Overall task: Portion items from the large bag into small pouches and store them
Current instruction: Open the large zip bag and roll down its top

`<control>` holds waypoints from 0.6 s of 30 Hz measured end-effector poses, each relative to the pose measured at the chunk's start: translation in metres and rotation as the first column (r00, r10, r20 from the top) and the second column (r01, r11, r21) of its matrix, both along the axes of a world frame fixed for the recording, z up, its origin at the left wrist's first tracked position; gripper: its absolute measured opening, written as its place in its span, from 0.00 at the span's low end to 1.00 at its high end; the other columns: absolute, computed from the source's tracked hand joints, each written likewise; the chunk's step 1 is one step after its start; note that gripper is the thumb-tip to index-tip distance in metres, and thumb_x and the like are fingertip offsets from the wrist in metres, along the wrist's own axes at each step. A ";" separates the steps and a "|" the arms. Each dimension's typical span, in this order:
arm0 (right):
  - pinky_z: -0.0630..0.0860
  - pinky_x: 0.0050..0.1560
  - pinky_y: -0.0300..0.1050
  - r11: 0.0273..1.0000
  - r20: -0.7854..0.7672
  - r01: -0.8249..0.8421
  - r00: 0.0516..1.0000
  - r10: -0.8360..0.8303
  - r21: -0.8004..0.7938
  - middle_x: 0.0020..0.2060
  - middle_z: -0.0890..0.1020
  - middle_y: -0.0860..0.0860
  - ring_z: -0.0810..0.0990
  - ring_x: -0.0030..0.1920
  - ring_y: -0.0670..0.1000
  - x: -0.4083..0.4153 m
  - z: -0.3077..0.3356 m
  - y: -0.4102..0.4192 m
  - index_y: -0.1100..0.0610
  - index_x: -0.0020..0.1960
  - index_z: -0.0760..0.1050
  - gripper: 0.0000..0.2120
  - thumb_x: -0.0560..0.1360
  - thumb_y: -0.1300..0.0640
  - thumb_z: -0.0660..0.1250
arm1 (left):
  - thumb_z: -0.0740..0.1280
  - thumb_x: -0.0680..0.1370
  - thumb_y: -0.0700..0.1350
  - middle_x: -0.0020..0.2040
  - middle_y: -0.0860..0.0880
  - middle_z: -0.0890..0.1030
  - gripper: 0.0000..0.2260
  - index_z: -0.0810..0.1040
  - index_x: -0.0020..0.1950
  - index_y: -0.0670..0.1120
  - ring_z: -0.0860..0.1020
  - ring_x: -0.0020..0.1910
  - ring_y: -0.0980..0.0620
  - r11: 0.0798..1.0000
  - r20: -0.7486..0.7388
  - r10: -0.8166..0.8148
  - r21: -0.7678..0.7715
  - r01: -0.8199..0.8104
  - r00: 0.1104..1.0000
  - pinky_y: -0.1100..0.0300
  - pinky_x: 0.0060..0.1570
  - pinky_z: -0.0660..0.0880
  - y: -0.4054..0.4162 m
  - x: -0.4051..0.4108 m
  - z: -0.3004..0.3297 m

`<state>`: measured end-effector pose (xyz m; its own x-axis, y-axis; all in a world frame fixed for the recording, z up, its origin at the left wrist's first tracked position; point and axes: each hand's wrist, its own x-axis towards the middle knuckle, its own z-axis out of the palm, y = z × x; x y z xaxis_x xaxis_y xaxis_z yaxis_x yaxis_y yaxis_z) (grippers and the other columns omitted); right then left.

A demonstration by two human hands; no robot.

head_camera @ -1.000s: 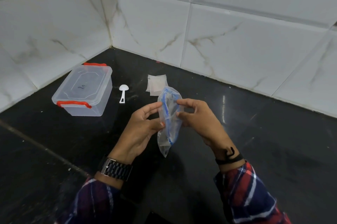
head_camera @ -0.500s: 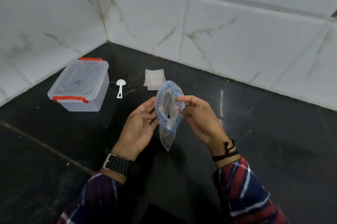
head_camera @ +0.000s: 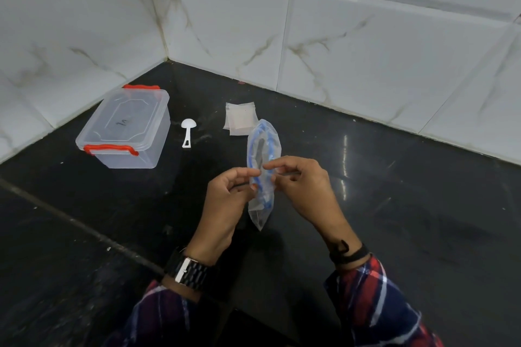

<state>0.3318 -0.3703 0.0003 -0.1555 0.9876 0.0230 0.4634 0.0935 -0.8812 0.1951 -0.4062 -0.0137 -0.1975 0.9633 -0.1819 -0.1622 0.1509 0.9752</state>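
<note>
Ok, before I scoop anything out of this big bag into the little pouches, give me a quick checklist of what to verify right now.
1. Large bag held by both hands: ok, left hand and right hand pinch its mouth.
2. Bag mouth open: ok, the blue zip edges are spread apart.
3. Scoop in hand: not ok, it lies on the counter.
4. Small pouches within reach: ok, stacked behind the bag.
5. Storage box open: not ok, lid on.
6. Contents in the bag: cannot tell.
</note>
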 end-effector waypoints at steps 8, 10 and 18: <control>0.81 0.49 0.47 0.984 -0.175 -0.028 0.985 -0.004 -0.178 0.45 0.85 0.51 0.84 0.46 0.48 0.000 0.001 -0.005 0.48 0.51 0.82 0.10 0.76 0.61 0.66 | 0.62 0.75 0.27 0.53 0.46 0.82 0.16 0.80 0.55 0.43 0.82 0.51 0.51 0.999 0.250 0.053 -0.007 -0.053 0.967 0.57 0.48 0.81 -0.002 0.005 0.002; 0.82 0.49 0.48 0.975 -0.167 -0.053 0.986 0.017 -0.216 0.44 0.85 0.51 0.84 0.45 0.48 0.000 0.002 -0.006 0.49 0.52 0.80 0.10 0.75 0.62 0.67 | 0.62 0.75 0.27 0.55 0.45 0.81 0.16 0.80 0.54 0.44 0.82 0.52 0.50 0.997 0.285 0.074 -0.026 -0.069 0.956 0.56 0.49 0.81 -0.002 0.008 0.001; 0.76 0.37 0.35 0.964 -0.444 0.066 0.878 -0.179 -0.258 0.41 0.83 0.53 0.82 0.39 0.44 -0.001 0.002 -0.007 0.56 0.46 0.80 0.12 0.72 0.72 0.65 | 0.57 0.76 0.25 0.55 0.43 0.81 0.18 0.78 0.55 0.42 0.81 0.53 0.46 0.978 0.586 0.205 -0.162 -0.135 0.784 0.55 0.48 0.79 0.001 0.013 0.004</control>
